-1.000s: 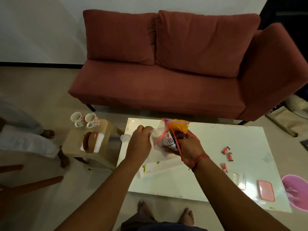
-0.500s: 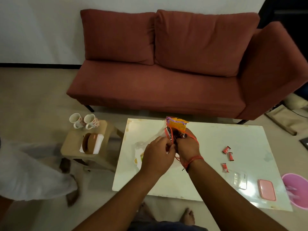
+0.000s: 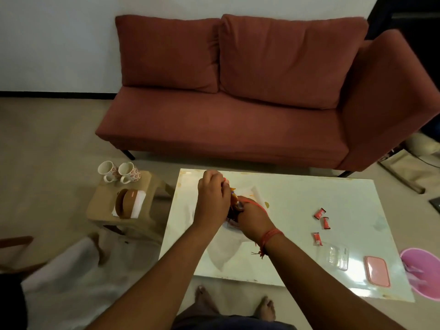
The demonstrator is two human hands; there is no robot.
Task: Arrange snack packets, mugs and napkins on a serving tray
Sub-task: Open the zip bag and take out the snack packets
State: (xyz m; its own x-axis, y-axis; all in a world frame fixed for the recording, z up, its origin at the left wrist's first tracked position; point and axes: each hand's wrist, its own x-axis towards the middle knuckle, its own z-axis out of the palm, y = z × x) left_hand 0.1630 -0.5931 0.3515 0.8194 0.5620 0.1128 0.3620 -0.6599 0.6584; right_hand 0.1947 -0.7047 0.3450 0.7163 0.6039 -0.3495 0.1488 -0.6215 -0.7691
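Note:
Both my hands meet over the left half of the white table [image 3: 297, 198]. My right hand [image 3: 251, 217] grips a bundle of orange and red snack packets [image 3: 234, 202], mostly hidden between my hands. My left hand [image 3: 213, 198] is closed on the top of the same bundle. A thin white sheet [image 3: 223, 254], perhaps a bag or napkin, lies under my hands. Two floral mugs [image 3: 119, 171] stand on a small wooden stool [image 3: 104, 210] to the left, beside a brown holder with white napkins [image 3: 129, 203]. Three small red sachets [image 3: 321, 222] lie on the table to the right. I see no serving tray for certain.
A red sofa [image 3: 238, 103] stands behind the table. A clear plastic box [image 3: 334, 256] and a pink lid [image 3: 377, 270] lie near the table's front right edge, with a pink basin [image 3: 421, 270] on the floor beyond. Another person in white cloth [image 3: 71, 270] is at the lower left. My bare feet [image 3: 207, 298] are below the table edge.
My hands have come down with the packets from above the table onto the white sheet. My left hand moved from the sheet's left side onto the bundle. The person at left shifted.

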